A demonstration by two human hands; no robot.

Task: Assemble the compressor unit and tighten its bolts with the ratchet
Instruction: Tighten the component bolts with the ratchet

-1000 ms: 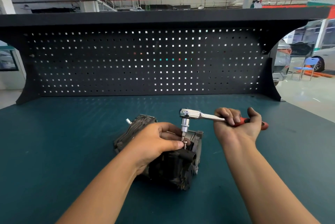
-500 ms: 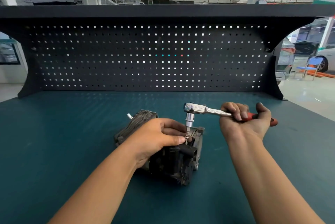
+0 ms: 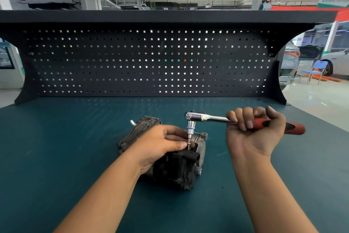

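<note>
The dark compressor unit [image 3: 175,170] lies on the teal bench mat, near the middle. My left hand [image 3: 160,144] rests over its top and pinches a small bolt [image 3: 188,143] between thumb and fingers. The ratchet [image 3: 207,118], chrome with a red and black handle, stands over that bolt with its socket and bit pointing straight down onto it. My right hand [image 3: 253,132] grips the ratchet's handle, palm turned toward me. Much of the compressor's top is hidden under my left hand.
A black pegboard back panel [image 3: 151,63] with a shelf on top closes off the far side of the bench. The teal mat [image 3: 56,157] spreads wide to both sides. Beyond the right edge are a shop floor, a blue chair [image 3: 311,72] and parked cars.
The ratchet handle has swung a little to the right and away from me, with my right hand on it. My left hand stays on the bolt and compressor.
</note>
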